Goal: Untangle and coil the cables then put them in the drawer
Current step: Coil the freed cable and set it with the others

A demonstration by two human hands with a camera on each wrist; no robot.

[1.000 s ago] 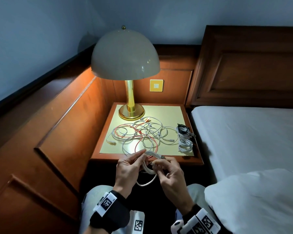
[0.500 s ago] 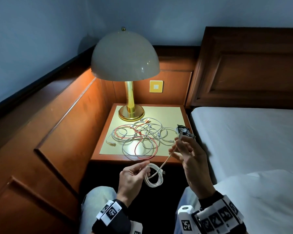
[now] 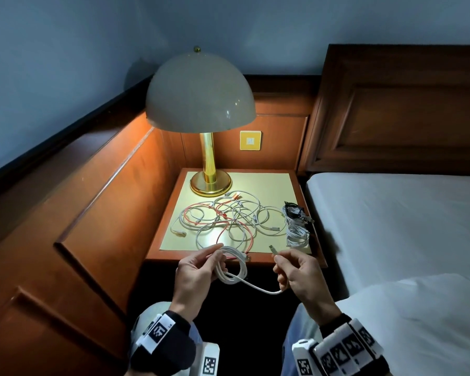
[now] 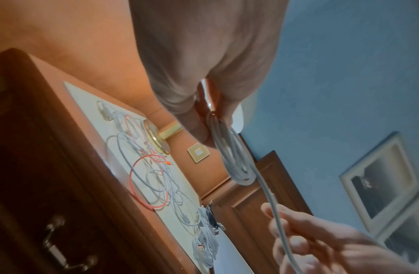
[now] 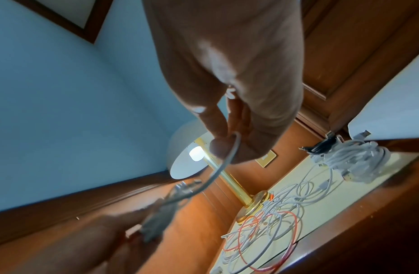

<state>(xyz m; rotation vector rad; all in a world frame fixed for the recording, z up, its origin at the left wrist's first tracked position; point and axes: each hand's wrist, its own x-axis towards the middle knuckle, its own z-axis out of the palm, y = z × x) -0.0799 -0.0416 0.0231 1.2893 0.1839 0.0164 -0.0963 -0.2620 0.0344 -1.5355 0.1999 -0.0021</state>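
A person's left hand (image 3: 198,272) grips a coiled white cable (image 3: 232,267) in front of the counter (image 3: 280,185), fingers (image 3: 212,251) curled round the loops, while the right hand (image 3: 299,272) pinches its loose end near the plug. Beyond, tangled white and red cables (image 3: 228,221) lie on the counter beside two coiled bundles (image 3: 296,226), before a brass lamp (image 3: 201,104).

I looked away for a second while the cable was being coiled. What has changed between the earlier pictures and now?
The right hand, which had swung up toward the bundles half a second ago, has come back down, still pinching the white cable's loose end. The left hand keeps hold of the coil. The tangle, bundles and lamp have not moved.
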